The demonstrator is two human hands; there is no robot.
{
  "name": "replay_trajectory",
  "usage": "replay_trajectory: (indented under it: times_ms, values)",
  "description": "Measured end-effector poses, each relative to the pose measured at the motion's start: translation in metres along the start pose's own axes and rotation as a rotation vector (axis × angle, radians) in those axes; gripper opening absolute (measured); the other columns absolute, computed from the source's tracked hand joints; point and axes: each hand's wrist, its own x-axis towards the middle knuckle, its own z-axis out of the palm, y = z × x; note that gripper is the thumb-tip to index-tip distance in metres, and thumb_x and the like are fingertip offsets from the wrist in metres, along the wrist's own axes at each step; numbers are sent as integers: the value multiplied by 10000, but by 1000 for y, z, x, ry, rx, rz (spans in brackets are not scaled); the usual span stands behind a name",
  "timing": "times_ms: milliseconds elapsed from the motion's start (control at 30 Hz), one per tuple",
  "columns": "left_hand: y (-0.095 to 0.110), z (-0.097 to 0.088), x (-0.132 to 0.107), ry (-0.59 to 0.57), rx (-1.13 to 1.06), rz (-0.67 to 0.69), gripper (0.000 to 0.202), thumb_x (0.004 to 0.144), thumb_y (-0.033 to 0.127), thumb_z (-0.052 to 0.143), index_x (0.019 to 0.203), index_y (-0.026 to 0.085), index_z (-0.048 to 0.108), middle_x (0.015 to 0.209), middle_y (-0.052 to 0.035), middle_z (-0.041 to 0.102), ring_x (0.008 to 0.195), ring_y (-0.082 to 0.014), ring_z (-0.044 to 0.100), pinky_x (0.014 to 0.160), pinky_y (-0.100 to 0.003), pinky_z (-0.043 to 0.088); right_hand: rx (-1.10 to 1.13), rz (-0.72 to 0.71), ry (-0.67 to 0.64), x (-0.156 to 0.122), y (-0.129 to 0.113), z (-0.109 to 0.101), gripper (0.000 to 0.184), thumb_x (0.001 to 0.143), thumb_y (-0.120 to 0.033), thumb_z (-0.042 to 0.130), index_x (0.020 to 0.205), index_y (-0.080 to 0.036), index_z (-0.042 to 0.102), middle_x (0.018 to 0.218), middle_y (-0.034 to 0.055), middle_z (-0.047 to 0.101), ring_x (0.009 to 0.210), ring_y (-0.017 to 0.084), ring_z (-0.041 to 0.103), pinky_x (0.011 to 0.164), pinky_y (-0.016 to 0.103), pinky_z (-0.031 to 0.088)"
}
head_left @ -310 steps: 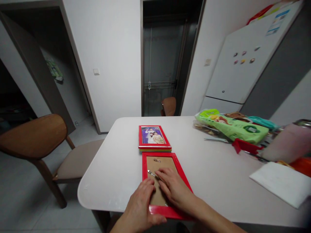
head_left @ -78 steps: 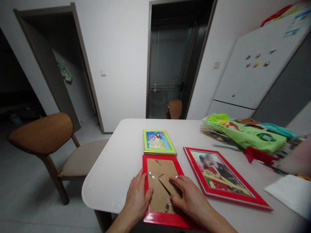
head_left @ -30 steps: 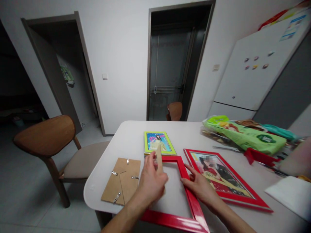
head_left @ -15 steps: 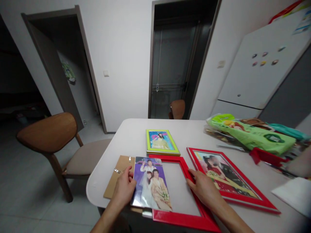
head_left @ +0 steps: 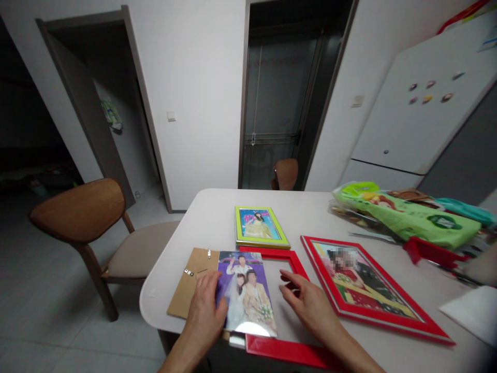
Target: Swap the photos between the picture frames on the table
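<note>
My left hand (head_left: 204, 311) grips the left edge of a wedding photograph (head_left: 246, 295), which lies over the left part of an open red picture frame (head_left: 293, 350). A clear pane (head_left: 289, 305) fills the frame, and my right hand (head_left: 308, 305) hovers over it with fingers apart, holding nothing. To the left, a brown backing board (head_left: 190, 277) with metal clips lies partly under the photograph. Beyond them stand a lime-green frame (head_left: 260, 228) and, to the right, a larger red frame (head_left: 373, 290), each holding a picture.
The white table (head_left: 217, 207) has a rounded near-left corner. A green plastic package (head_left: 404, 217), a red plastic piece (head_left: 421, 250) and a metal blade (head_left: 373, 237) lie at the back right. White paper (head_left: 471, 311) sits at the right. A wooden chair (head_left: 77, 217) stands left of the table.
My right hand has lifted off the red frame's right side and moved left over the pane. The photograph has shifted slightly right and up under my left hand.
</note>
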Motion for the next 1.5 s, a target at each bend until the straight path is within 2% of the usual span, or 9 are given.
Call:
replay_trajectory:
  times_ms: [233,467,667,733,800,900,1067,1267,1500]
  values:
    - [11,12,-16,-85,-33,66,498,628,119,447,1123,173,468,1145,-91,496,1089,-237,398,943,-417,290,518,212,-141,6,-1,29,540,689,-322,481,1149,-49,408,506,-35,553,447,108,502,441,212,370]
    - [21,27,-21,-275,-7,194,689,561,155,566,1221,181,371,1317,-95,300,1203,-309,237,985,-489,186,1061,294,-318,5,-43,25,313,637,-219,550,936,-132,579,658,21,642,551,111,566,560,230,431]
    - [40,14,-7,54,-155,384,519,726,56,351,1222,209,364,1233,-40,440,1148,-187,371,974,-355,292,1157,237,-228,-1,-73,10,360,692,-352,549,997,-161,534,786,37,628,602,102,566,545,219,439]
    - [54,12,-7,155,-295,335,434,779,107,358,1194,228,399,1201,-28,477,1124,-184,403,961,-336,313,1144,304,-219,-3,-67,15,347,699,-377,531,964,-153,542,833,57,623,670,125,584,604,248,456]
    - [68,16,-8,193,-490,171,351,814,189,369,1157,214,439,1161,-35,515,1095,-197,437,936,-327,343,1152,369,-196,-5,-56,21,304,713,-369,501,927,-157,544,852,67,626,735,150,594,656,274,463]
    - [78,29,-9,114,-804,-102,375,814,307,397,1160,166,423,1138,-67,530,1065,-211,465,892,-306,386,1205,391,-70,-5,-38,20,269,725,-308,451,946,-170,516,880,70,634,784,172,597,656,287,473]
    - [59,41,-5,-9,-928,-218,478,749,269,462,1190,125,345,1191,-113,470,1090,-193,438,907,-284,366,991,393,-2,2,-11,-11,407,687,-235,406,1084,-161,462,821,67,665,682,190,621,567,287,477]
    - [45,41,-15,-256,-270,-104,533,643,125,479,1169,101,401,1251,-114,405,1156,-213,348,989,-359,261,649,398,-35,14,12,-21,484,657,-209,372,1124,-114,456,712,53,678,594,183,621,535,264,463]
    - [42,44,-21,-435,85,106,574,630,117,487,1186,26,380,1284,-169,336,1190,-255,288,999,-427,237,247,267,-46,17,14,-18,437,687,-217,322,1072,-109,499,762,63,665,676,188,610,569,255,444]
